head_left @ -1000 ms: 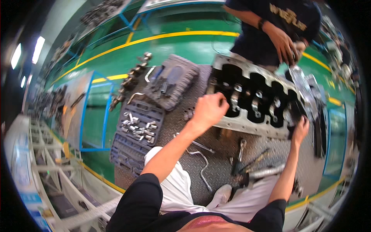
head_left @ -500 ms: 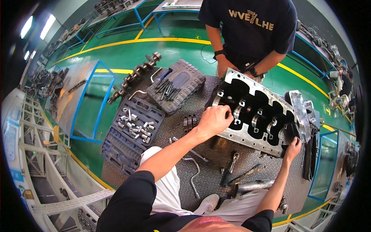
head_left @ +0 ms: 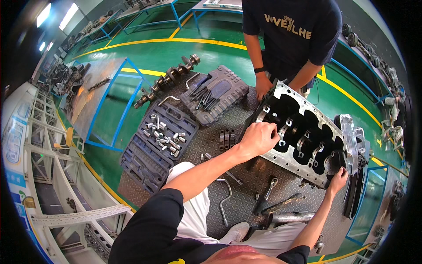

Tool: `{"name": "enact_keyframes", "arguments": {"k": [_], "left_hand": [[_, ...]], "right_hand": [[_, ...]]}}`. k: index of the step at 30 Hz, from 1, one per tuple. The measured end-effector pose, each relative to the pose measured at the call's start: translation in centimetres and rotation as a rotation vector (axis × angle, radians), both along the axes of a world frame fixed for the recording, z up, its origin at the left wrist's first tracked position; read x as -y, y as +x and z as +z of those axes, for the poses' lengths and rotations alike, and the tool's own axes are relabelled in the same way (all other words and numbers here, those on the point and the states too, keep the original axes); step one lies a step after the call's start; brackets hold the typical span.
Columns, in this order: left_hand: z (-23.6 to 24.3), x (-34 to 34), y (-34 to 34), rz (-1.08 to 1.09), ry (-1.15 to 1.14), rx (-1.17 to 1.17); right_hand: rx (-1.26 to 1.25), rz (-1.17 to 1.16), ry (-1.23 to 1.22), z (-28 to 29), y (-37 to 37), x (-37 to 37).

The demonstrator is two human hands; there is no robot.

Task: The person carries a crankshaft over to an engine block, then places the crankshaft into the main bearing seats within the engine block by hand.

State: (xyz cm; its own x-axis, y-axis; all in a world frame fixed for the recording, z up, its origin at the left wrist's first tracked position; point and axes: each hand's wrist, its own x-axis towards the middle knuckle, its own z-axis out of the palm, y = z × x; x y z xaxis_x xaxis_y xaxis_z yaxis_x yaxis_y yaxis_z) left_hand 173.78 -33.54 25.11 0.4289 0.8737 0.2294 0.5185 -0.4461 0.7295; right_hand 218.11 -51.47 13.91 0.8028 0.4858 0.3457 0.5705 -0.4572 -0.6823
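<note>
A grey metal engine block (head_left: 293,154) with black bores lies on a steel tread-plate platform (head_left: 206,145). My left hand (head_left: 259,137) is curled over the block's near left rim and grips it. My right hand (head_left: 339,179) holds the block's near right corner. A person in a dark shirt (head_left: 290,31) stands on the far side, with one hand (head_left: 263,88) on the block's far left edge and the other arm reaching down behind it.
An open socket set case (head_left: 160,138) and a grey tool case (head_left: 215,94) lie left of the block, with a crankshaft (head_left: 166,81) beyond. Wrenches and a bent handle (head_left: 226,198) lie near my knees. A metal cover (head_left: 351,136) sits at right.
The view has swung, shifting the block lower and to the right. Both my hands stay on its near edge. The other person's hands have come down onto the far edge.
</note>
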Motion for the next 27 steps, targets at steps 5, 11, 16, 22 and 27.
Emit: {"name": "enact_keyframes", "arguments": {"k": [5,11,16,22,27], "left_hand": [[0.4,0.1,0.0,-0.007,0.015,0.002],[0.5,0.0,0.2,-0.005,-0.017,-0.018],[0.5,0.2,0.0,-0.017,-0.015,-0.023],[0.5,0.2,0.0,-0.015,-0.011,-0.015],[0.5,0.0,-0.1,-0.007,0.032,-0.026]], "right_hand": [[-0.002,0.000,-0.007,1.0,-0.6,0.0],[0.060,-0.005,-0.013,0.9,-0.9,-0.3],[0.056,-0.010,-0.009,1.0,-1.6,-0.1],[0.063,0.009,-0.019,1.4,-1.9,-0.1],[0.074,0.010,-0.061,1.8,-2.3,-0.6]]}}
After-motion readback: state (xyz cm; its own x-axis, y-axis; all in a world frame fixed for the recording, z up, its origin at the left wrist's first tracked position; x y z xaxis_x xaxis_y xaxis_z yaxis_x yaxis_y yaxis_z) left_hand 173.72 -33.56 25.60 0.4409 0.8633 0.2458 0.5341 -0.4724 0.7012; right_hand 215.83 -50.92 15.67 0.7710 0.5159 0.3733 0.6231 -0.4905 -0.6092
